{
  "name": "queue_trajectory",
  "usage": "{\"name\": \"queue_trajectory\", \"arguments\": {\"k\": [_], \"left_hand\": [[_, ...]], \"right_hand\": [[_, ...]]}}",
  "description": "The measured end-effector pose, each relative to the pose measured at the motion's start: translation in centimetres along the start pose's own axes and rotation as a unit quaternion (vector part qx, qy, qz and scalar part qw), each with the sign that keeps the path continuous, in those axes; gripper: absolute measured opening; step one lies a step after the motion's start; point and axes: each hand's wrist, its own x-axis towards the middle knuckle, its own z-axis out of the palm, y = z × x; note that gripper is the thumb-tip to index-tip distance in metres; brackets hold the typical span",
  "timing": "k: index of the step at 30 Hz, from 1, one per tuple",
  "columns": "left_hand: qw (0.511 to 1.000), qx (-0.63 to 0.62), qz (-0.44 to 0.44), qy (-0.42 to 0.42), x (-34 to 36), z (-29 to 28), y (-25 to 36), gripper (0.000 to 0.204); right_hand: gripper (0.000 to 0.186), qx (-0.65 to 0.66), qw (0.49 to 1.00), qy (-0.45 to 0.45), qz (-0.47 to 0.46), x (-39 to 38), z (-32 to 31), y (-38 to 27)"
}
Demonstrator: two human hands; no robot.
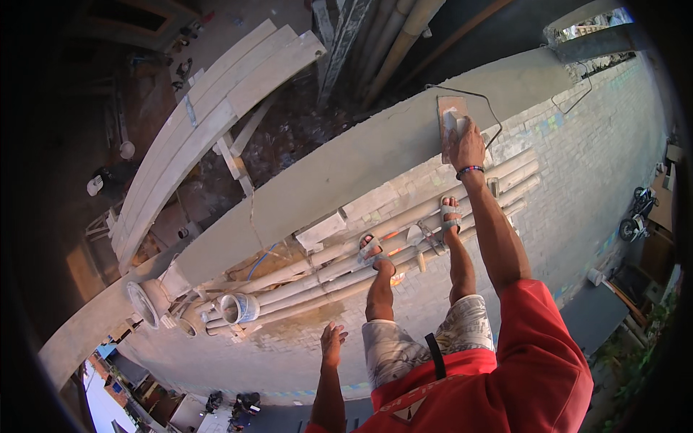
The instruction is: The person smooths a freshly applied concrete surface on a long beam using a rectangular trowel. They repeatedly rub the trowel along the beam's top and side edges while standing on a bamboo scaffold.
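Note:
My right hand grips a plastering float held against the smooth grey rendered band in upper middle, beside a bent wire loop. My left hand hangs in the air at lower middle, fingers apart and holding nothing. My sandalled feet rest on a scaffold of several pale round poles. Between them lies a pointed trowel with other tools, partly hidden. A white bucket sits at the left of the poles.
A curved timber structure rises at upper left, over a drop to a floor with a person in white headwear. Behind me is a pale tiled or blockwork surface. A motorbike and leaning boards are at far right.

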Motion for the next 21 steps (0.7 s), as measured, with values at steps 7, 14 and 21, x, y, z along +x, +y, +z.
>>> {"name": "queue_trajectory", "arguments": {"k": [7,14,21], "left_hand": [[1.000,-0.001,-0.002,-0.007,-0.3,-0.7,-1.0,0.062],[1.000,0.022,0.003,0.009,0.8,-0.9,0.4,0.063],[0.999,-0.040,0.012,-0.018,0.4,-1.3,0.8,0.062]], "right_hand": [[0.056,-0.021,0.997,-0.062,-0.047,-4.6,0.1,-0.1],[0.049,0.011,0.999,-0.037,-0.009,-1.6,1.8,-4.2],[0.060,-0.009,0.993,-0.090,-0.071,-7.0,-0.2,0.3]]}}
